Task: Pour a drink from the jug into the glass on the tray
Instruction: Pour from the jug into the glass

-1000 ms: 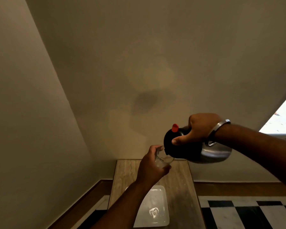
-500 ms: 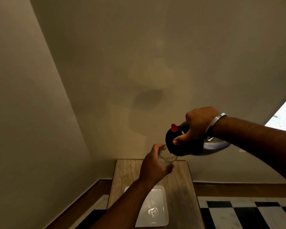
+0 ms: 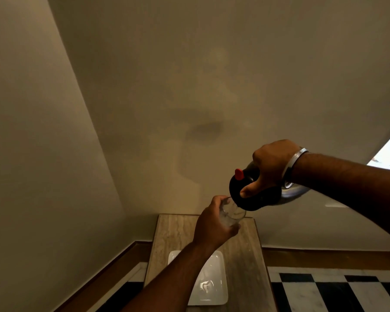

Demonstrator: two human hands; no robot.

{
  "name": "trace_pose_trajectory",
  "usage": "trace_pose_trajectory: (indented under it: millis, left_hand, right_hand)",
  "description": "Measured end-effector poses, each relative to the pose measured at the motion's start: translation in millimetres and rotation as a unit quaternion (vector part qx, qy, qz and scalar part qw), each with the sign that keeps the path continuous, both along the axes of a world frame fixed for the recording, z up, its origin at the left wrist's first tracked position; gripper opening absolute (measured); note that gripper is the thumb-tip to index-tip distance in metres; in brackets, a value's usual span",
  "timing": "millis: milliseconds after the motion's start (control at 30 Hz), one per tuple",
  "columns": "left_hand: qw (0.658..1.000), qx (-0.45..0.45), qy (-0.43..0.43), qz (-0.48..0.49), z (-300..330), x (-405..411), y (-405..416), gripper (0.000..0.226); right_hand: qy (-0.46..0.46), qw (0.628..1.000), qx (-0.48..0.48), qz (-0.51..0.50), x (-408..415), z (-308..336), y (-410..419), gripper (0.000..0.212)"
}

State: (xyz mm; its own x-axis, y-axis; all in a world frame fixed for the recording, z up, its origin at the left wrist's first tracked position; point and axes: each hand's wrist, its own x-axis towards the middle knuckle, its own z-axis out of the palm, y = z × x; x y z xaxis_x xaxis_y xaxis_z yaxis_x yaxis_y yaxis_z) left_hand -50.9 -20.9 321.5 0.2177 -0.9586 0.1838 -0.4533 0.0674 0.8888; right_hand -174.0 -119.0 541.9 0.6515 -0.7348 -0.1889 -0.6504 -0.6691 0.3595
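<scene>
The narrow table (image 3: 241, 248) carries a white tray (image 3: 218, 278), bare of the glass; the right hand (image 3: 271, 167) grips the tipped jug (image 3: 254, 198); the left hand (image 3: 214, 226) wraps the lifted glass (image 3: 233, 213); pouring looks underway, the fill level unclear; setting it back on the tray remains.

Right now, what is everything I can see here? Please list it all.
glass: one, clear, held above the table, under the jug's spout
jug: one, steel with black top and red button, tilted over the glass
tray: one, white, on the table, partly behind the left arm
table: one, pale stone top, against the wall
floor: black and white checks, at right
bangle: one, silver, right wrist
left hand: holds the glass
right hand: grips the jug
</scene>
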Motion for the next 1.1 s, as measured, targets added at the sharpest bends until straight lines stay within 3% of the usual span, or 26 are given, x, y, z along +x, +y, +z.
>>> trace_pose_trajectory:
  millis: [1100]
  left_hand:
    - [1.0,-0.007,0.001,0.029,-2,-9,18,0.071]
  right_hand:
    - [0.007,0.998,-0.021,0.052,2,9,36,0.087]
